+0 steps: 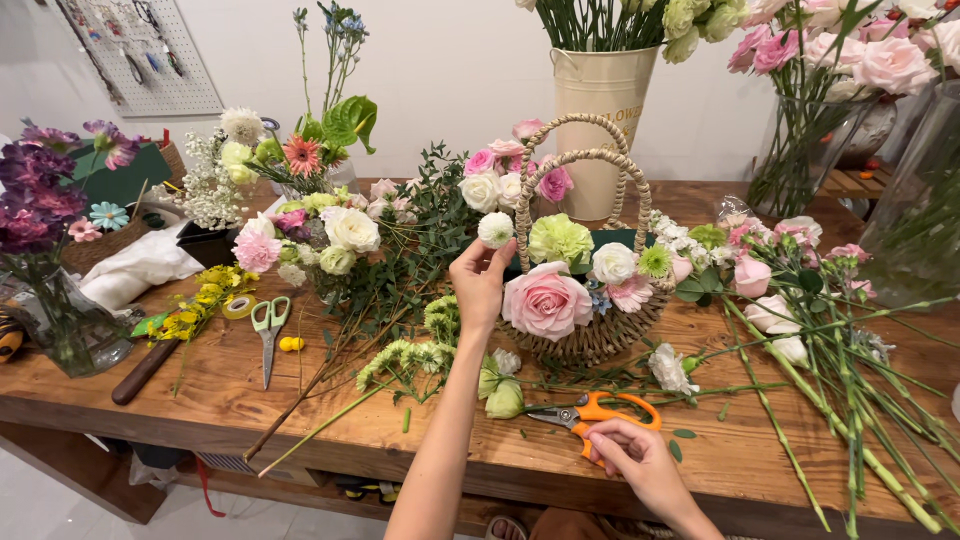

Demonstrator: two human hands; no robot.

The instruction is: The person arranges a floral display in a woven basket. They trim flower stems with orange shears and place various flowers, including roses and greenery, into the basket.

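The left hand [482, 278] is raised over the table [200, 400], fingers pinched on a small white flower [496, 229] at the left edge of the wicker basket [600, 335]. The basket stands near the table's middle and contains a large pink rose [546, 302], a pale green bloom [560, 240] and a white rose [613, 263]; its looped handle [585, 160] rises above them.

The right hand [632, 455] rests on the table in front of the basket, fingers curled around the handle of the orange scissors [592, 414], whose blades point left, lying flat on the wood.

Cut stems [840, 400] with pink and white blooms lie to the right of the basket. Green-handled scissors [268, 330] and a roll of tape [238, 307] lie well to the left. A cream bucket [600, 120] of stems stands behind the basket.
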